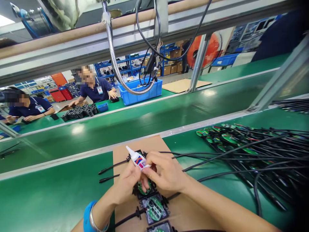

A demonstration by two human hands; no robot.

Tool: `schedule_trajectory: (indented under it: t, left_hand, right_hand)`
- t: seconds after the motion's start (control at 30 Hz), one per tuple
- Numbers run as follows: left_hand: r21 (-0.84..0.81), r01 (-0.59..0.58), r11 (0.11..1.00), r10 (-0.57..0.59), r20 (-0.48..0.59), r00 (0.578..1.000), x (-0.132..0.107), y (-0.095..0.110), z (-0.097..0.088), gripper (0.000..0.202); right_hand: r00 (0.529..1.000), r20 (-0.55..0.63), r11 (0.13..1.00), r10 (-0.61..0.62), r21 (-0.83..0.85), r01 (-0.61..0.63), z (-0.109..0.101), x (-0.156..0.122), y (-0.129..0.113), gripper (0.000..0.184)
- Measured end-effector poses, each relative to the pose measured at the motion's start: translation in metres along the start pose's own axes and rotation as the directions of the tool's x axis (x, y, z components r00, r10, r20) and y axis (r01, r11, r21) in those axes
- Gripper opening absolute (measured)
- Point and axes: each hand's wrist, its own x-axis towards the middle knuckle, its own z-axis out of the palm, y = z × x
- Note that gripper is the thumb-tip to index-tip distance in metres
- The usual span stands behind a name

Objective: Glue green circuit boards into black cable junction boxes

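A small white glue tube (138,161) with a pointed nozzle and a purple and orange label is gripped between both hands, its tip toward the upper left. My left hand (129,180), closed, pinches the tube from the left. My right hand (164,170) is closed on its lower end from the right. Beneath them a row of black housings lies on a sheet of brown cardboard (135,222). One housing with a round green circuit board (154,208) shows just below my hands. Another green board (144,188) is partly hidden by my fingers.
At right lies a heap of black cables with green boards (231,141), some cables reaching the cardboard. Beyond a metal rail runs a green conveyor (154,120). Across it, two people work near black parts (79,111) and a blue bin (142,93). A flexible metal hose (113,61) hangs overhead.
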Motion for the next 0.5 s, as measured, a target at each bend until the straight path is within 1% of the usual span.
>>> schedule_trajectory:
  t: [0.03, 0.1, 0.17, 0.2, 0.27, 0.37, 0.5]
  left_hand:
    - [0.012, -0.004, 1.0, 0.004, 0.01, 1.0, 0.0, 0.0, 0.002, 0.055]
    - [0.032, -0.002, 0.999, 0.002, 0.003, 1.0, 0.0, 0.0, 0.006, 0.052]
    - [0.034, 0.001, 0.999, 0.0, -0.03, 1.0, 0.002, -0.002, 0.01, 0.052]
    - [0.03, 0.001, 1.0, 0.0, -0.052, 0.999, 0.003, -0.003, 0.011, 0.052]
    - [0.021, 0.001, 1.0, 0.0, -0.088, 0.996, 0.005, -0.005, 0.012, 0.051]
    - [0.012, 0.002, 1.0, -0.001, -0.113, 0.994, 0.007, -0.005, 0.012, 0.052]
    - [-0.022, -0.026, 0.999, 0.022, -0.174, 0.985, 0.008, 0.0, 0.007, 0.048]
  right_hand:
    - [0.996, -0.016, 0.996, 0.09, 0.021, -0.09, 0.001, 0.0, -0.001, 0.016]
    - [0.969, -0.035, 0.965, 0.246, 0.105, -0.241, 0.004, -0.002, -0.003, 0.019]
    - [0.947, -0.009, 0.93, 0.321, 0.19, -0.314, 0.009, -0.004, -0.003, 0.018]
    - [0.942, 0.009, 0.92, 0.334, 0.214, -0.328, 0.011, -0.005, -0.002, 0.016]
    - [0.939, 0.025, 0.915, 0.344, 0.214, -0.341, 0.014, -0.007, 0.0, 0.02]
    - [0.941, -0.003, 0.927, 0.339, 0.17, -0.333, 0.015, -0.008, 0.0, 0.028]
    - [0.955, -0.022, 0.949, 0.297, 0.115, -0.293, 0.01, -0.006, -0.003, 0.028]
